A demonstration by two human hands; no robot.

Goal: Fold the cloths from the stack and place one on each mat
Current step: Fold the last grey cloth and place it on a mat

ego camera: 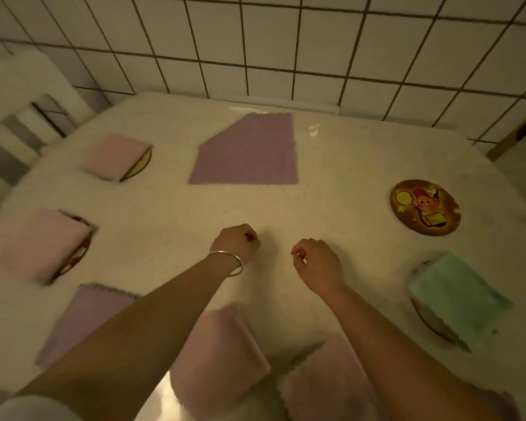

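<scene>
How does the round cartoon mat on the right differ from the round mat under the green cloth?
The round cartoon-printed mat lies bare, its whole face showing; the round mat nearer the person is mostly covered by a folded green cloth, only its edge visible. The bare one lies farther from the person. Both are round and lie flat on the speckled table.

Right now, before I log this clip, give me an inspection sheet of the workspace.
Surface: pale speckled table, glare near the far edge.
Job's things: purple cloth lies flat at the far middle, one corner folded in; bare picture mat at right; green folded cloth on a mat; two pink folded cloths on mats at left; more pink and purple cloths along the near edge.
Clutter: nothing seen.
Hands: left hand with a bangle and right hand, both curled, holding nothing.
Cables: nothing seen.
Surroundings: white tiled wall; a white chair at far left.
</scene>
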